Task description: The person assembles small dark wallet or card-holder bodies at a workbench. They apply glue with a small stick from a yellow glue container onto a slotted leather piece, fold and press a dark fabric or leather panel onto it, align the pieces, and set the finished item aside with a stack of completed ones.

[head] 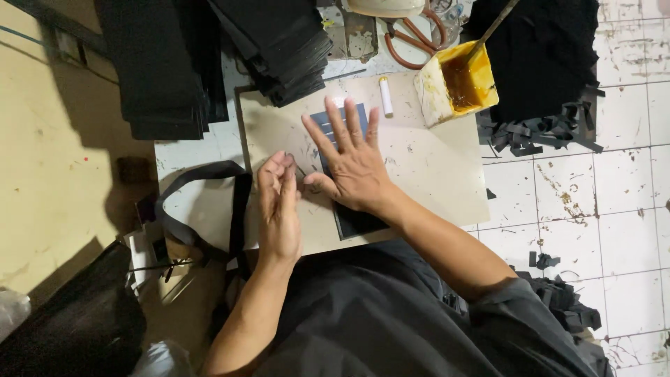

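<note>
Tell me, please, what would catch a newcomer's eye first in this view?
Probably the right hand, spread flat on a dark panel at the middle of the beige work board, with the left hand edge-on beside it. Next, the yellow glue tub at the board's far corner.

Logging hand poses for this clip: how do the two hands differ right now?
The right hand lies flat, fingers spread, palm down on the dark sheet; the left hand stands on edge, fingers together, beside that sheet. The right hand presses the sheet; what the left hand touches cannot be told. Both are bare, over the beige board.
</note>
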